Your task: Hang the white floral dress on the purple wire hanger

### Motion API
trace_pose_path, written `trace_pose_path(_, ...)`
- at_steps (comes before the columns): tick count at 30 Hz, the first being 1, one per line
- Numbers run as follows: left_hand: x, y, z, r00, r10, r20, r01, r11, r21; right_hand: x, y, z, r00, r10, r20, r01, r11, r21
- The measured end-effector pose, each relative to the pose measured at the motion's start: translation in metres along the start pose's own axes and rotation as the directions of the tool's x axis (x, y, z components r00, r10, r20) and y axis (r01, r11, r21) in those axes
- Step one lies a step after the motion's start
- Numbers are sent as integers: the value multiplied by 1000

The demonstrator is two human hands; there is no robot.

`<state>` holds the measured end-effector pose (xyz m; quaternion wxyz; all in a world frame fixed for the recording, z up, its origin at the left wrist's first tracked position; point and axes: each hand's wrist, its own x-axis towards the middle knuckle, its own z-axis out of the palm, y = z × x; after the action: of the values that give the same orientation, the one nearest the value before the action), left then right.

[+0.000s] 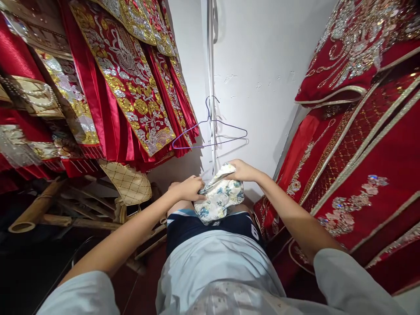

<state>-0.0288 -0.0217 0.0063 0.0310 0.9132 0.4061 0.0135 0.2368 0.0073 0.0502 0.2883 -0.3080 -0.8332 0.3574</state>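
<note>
A white cloth with a blue and green floral print (pixel 218 201) lies bunched over my lap, above the dark shorts. My left hand (pixel 192 189) grips its left edge, with the fingers curled into the fabric. On the other side, my right hand (pixel 241 170) pinches the cloth's upper right part, and its fingertips are partly hidden by the folds. Beyond both hands, a thin purple wire hanger (pixel 210 145) hangs against the wall with nothing on it.
Red embroidered garments (pixel 131 87) hang at the left, above a bamboo frame (pixel 49 205). More red beaded garments (pixel 361 153) stand close on the right. A pale wall (pixel 262 57) with a narrow vertical strip is in front.
</note>
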Motion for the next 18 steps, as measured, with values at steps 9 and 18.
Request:
trace_pose_path(9, -33, -85, -29, 900, -435, -17, 434, 895, 104, -4, 33, -16, 940, -79, -332, -44, 937, -346)
trace_pose_path(18, -28, -81, -41, 803, -501, -322, 552, 829, 86, 88, 51, -36, 882, 48, -469, -262, 878, -401)
